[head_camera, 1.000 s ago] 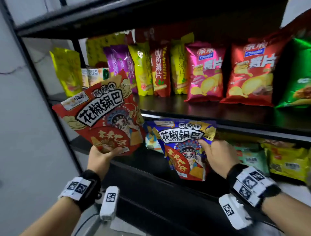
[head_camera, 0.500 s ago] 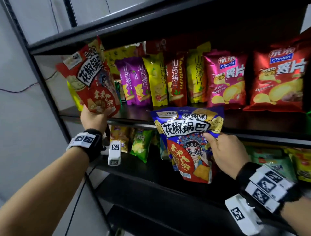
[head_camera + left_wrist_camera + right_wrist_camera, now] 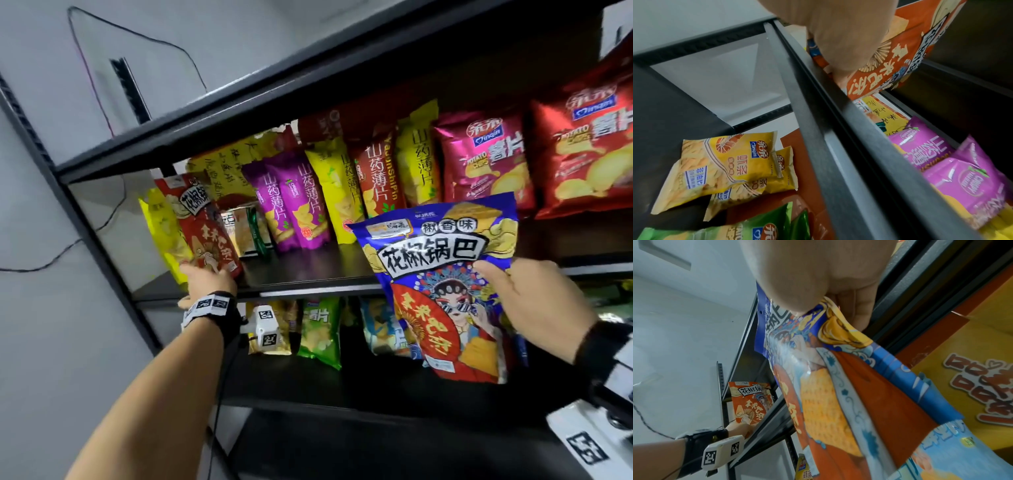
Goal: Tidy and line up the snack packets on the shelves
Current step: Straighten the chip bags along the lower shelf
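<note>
Presently the left hand grips the red packet standing at the upper shelf's left end (placing step, I judge); the right hand pinches the blue packet, which likely needs shelving beside it.

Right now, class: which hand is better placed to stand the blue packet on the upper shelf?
The right hand: it already grips the blue packet before the upper shelf. The left hand holds the red packet.

Glossy printed plastic film on blue packet and red packet, creased, catching glare. Metallic sheen on crimson chip bag. Matt dark painted metal on shelf edge. Smooth matt wall.
</note>
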The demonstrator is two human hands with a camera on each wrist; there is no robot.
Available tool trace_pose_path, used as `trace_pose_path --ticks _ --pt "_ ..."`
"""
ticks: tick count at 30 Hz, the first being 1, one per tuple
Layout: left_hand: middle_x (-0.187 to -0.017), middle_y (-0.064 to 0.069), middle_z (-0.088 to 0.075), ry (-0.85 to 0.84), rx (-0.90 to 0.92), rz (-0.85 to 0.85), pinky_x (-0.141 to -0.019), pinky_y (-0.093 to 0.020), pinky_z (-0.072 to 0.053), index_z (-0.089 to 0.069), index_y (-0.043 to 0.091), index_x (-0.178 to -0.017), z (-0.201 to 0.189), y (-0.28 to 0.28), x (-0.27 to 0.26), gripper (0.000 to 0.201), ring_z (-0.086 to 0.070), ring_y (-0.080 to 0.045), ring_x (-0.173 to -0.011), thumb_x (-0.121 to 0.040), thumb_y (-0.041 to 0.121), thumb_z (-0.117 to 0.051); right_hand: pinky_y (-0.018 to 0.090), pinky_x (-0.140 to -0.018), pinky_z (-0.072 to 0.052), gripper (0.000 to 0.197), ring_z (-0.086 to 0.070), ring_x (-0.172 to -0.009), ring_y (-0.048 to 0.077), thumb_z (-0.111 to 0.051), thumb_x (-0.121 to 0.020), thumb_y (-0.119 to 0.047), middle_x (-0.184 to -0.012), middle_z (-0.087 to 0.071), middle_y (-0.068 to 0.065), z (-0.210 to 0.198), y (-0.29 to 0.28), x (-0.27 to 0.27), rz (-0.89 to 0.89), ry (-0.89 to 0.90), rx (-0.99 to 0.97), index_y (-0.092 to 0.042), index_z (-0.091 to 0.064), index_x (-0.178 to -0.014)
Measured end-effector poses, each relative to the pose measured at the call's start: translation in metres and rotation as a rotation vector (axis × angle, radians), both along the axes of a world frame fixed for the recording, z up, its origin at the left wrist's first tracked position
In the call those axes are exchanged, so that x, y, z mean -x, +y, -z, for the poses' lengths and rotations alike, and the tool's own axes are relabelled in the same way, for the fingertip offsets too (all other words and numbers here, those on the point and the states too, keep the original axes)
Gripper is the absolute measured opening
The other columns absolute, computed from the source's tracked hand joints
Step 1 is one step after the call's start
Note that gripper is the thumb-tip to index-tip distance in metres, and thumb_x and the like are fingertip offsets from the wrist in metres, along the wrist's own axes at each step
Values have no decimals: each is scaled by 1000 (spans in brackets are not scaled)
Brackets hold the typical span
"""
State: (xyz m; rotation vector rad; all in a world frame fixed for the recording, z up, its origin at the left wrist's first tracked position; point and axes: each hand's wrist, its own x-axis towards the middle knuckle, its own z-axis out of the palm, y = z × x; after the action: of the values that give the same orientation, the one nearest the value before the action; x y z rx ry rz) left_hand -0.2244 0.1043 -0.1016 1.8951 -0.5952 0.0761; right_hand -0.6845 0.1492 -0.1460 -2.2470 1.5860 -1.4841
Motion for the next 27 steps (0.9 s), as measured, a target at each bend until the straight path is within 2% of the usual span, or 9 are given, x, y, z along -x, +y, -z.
trace_pose_path --ticks 3,6,11,13,16,19,23,25,27 --pt "-128 -25 -62 10 5 -19 -111 -53 -30 -33 10 -135 3 -5 -15 55 -58 -45 -119 -93 26 -66 27 -39 -25 56 -36 -32 18 -45 -92 -41 -33 -32 -5 2 4 -7 44 -14 -30 -16 -30 -45" --pt "-137 -24 -56 -5 10 -32 -112 -53 -29 -30 9 -142 11 -9 -20 66 -52 -41 -127 -92 27 -70 27 -37 -25 57 -34 -30 16 -47 -92 -41 -30 -28 -4 5 6 -10 47 0 -36 -19 -28 -44" --pt "-161 -17 -20 -143 190 -12 -113 -58 -20 -15 9 -157 26 2 24 98 -21 -37 -147 -86 46 -72 47 -58 -51 69 -59 -58 33 -27 -87 -60 -60 -62 12 10 2 -3 8 15 -95 -2 -58 -68" --pt "-160 -16 -20 -224 342 126 -114 -61 -18 -16 12 -156 35 12 53 95 -20 -35 -146 -86 43 -71 46 -60 -52 65 -60 -62 32 -26 -89 -58 -63 -63 11 9 3 0 -1 19 -86 -5 -58 -69" --pt "-154 -13 -26 -278 547 402 -120 -47 -19 -22 9 -153 48 34 113 86 -26 -27 -143 -86 39 -68 41 -51 -43 55 -49 -47 23 -35 -97 -49 -47 -46 -2 11 3 10 -12 37 -84 -16 -38 -54" --pt "-141 -5 -40 -297 657 665 -111 -38 -37 -35 5 -142 65 56 176 69 -43 -22 -132 -86 29 -68 34 -47 -29 54 -37 -42 16 -44 -100 -40 -42 -33 -6 18 4 24 -35 49 -91 -21 -29 -52" --pt "-110 23 -60 -241 465 1026 -89 -28 -50 -55 28 -111 105 72 247 37 -60 -4 -104 -83 47 -69 37 -50 -29 55 -37 -46 24 -41 -100 -43 -47 -35 3 35 7 50 -53 62 -190 -13 -33 -55" --pt "-110 22 -68 -72 286 1151 -88 -28 -53 -59 33 -111 123 70 275 49 -65 -2 -102 -72 57 -73 40 -53 -34 56 -40 -50 30 -40 -100 -44 -52 -40 13 44 6 63 -47 82 -267 -7 -37 -57" --pt "-116 14 -73 179 210 1254 -91 -30 -54 -61 29 -119 133 61 299 66 -68 -7 -107 -62 55 -80 38 -53 -30 55 -35 -50 25 -40 -100 -44 -53 -35 9 53 6 73 -25 113 -354 -10 -34 -58"
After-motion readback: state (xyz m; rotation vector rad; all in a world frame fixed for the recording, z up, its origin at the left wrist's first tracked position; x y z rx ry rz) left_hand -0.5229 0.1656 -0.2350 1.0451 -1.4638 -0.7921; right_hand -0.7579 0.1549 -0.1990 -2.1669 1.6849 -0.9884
